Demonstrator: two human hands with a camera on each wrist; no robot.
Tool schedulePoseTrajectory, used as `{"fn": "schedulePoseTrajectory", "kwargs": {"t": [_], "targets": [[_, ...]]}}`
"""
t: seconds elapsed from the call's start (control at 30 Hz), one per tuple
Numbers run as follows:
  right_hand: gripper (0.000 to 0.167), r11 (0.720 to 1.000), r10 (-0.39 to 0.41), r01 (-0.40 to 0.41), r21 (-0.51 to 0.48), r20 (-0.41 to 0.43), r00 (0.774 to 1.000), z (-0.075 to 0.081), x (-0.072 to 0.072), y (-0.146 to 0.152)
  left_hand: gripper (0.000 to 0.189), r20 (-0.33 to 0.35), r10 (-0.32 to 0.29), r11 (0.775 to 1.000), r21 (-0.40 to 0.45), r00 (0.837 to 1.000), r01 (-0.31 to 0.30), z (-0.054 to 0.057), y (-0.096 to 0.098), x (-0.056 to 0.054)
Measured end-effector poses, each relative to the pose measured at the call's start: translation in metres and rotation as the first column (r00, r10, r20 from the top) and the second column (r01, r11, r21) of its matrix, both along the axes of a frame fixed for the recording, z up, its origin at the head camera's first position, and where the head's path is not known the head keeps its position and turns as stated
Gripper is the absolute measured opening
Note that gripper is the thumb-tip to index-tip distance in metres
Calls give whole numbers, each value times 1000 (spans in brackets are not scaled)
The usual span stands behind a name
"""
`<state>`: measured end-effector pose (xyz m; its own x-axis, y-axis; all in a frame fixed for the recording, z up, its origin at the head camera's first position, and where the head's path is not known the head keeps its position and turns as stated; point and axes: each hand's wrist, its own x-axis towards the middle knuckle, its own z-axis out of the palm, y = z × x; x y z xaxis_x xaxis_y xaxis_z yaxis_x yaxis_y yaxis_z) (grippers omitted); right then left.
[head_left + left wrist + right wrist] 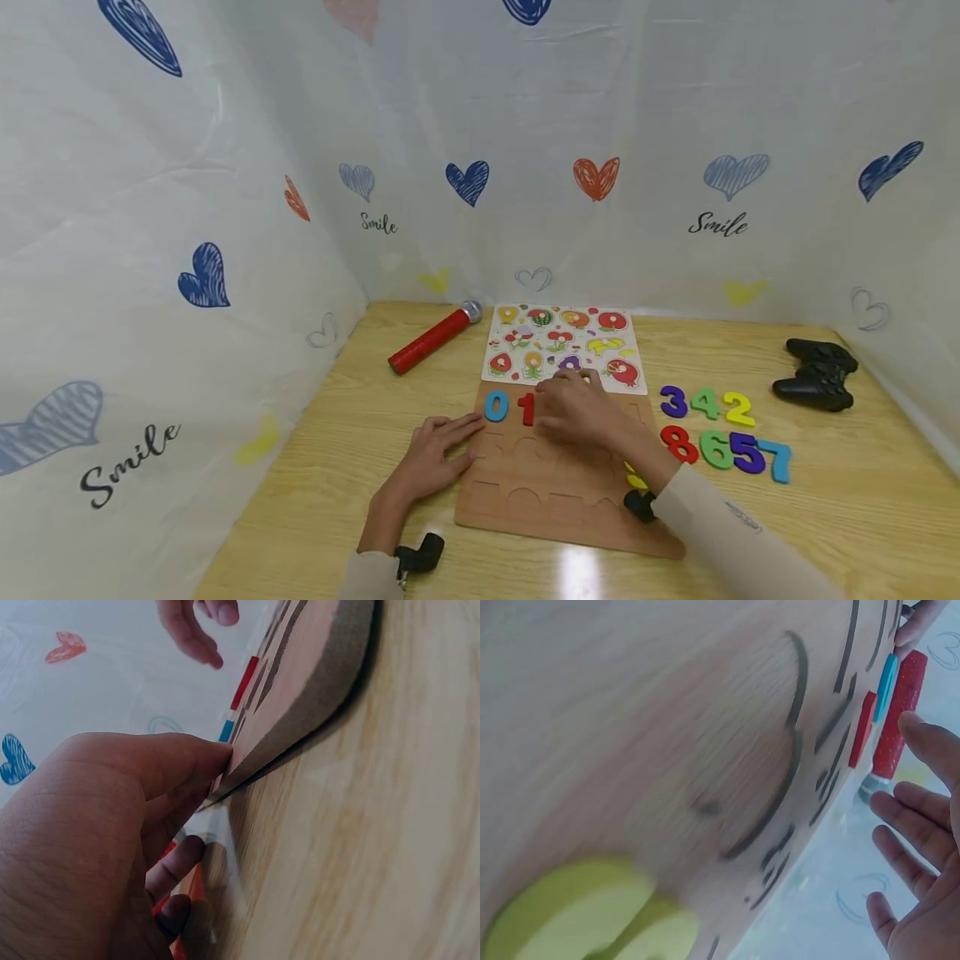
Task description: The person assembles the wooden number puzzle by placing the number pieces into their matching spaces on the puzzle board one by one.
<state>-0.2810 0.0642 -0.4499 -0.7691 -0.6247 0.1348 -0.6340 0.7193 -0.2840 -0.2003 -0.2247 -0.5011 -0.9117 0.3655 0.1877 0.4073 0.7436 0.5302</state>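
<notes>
A brown wooden puzzle board (540,525) with number-shaped cutouts lies on the table. A blue 0 (496,406) and a red 1 (526,409) sit in its top row. My left hand (435,458) touches the board's left edge with its fingertips. Over the top row, just right of the 1, is my right hand (577,408). Its fingers (922,825) are loosely spread in the right wrist view, holding nothing. A yellow piece (570,907), partly hidden by the right wrist in the head view, lies on the board's right part.
Right of the board lie loose numbers, among them a purple 3 (673,402), a red 8 (678,444) and a blue 7 (776,460). Behind it is a fruit puzzle (510,337). A red microphone (431,340) lies back left, a black game controller (816,375) far right.
</notes>
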Motion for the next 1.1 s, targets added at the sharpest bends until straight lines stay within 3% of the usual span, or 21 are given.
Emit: {"fn": "schedulePoseTrajectory", "kwargs": {"t": [0.3,0.87,1.1], "targets": [[42,999,27,-29,-37,-31,999,7,14,34,48,10,13,1000,-4,1000,-13,2,0,1],[36,998,-31,25,-65,-95,995,7,32,87,49,-20,5,1000,-5,1000,-5,-4,-1,-1],[40,995,-86,83,-54,-57,995,7,35,106,49,-24,3,1000,-13,1000,-4,-4,-1,-1]]}}
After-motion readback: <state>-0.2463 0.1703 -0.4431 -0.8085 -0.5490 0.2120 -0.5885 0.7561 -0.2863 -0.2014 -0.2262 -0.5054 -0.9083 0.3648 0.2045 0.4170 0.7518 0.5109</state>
